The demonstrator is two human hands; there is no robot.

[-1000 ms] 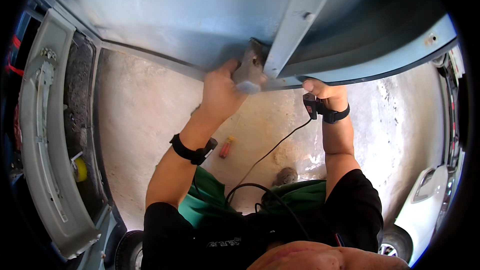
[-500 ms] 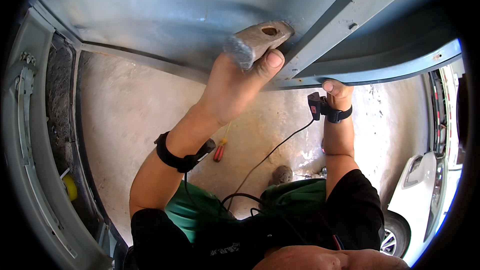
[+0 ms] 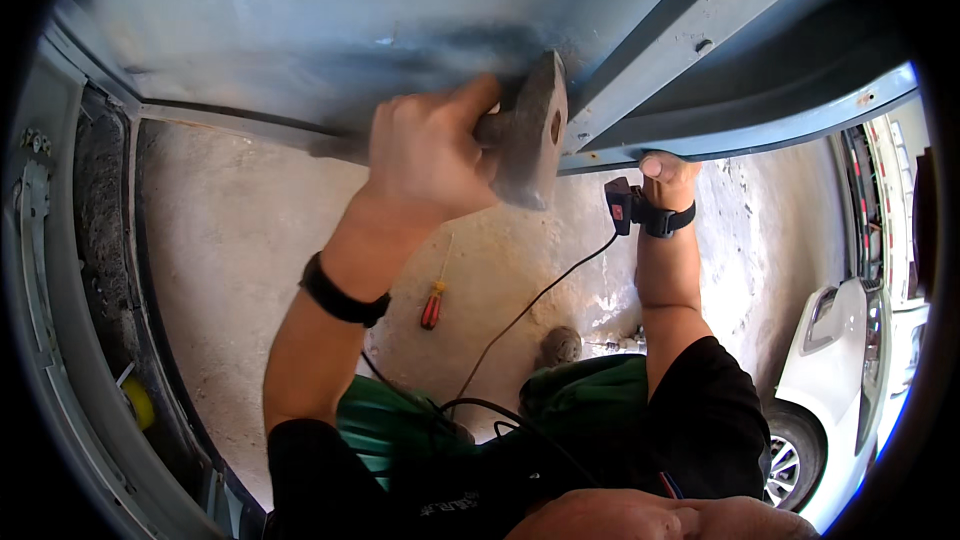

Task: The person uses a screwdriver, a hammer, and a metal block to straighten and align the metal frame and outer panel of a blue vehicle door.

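Note:
A pale blue-grey metal panel [image 3: 330, 20] spans the upper view, with a diagonal brace [image 3: 650, 55] and a curved rim. My left hand [image 3: 428, 150] is closed around a heavy, dull metal hammer [image 3: 530, 140], whose head is held close to the panel beside the brace. My right hand [image 3: 665, 180] grips the panel's lower edge [image 3: 760, 135] on the right, its thumb in front and the other fingers hidden.
A red and yellow screwdriver [image 3: 432, 308] lies on the concrete floor [image 3: 240, 270]. A grey bodywork part [image 3: 60, 240] runs down the left, near a yellow round item [image 3: 140, 400]. A white car [image 3: 825, 360] stands at the right. Black cables hang from the wrist devices.
The hammer in my left hand has swung and turned, from tilted near the brace to upright with its lower end lower. My right hand stays on the edge.

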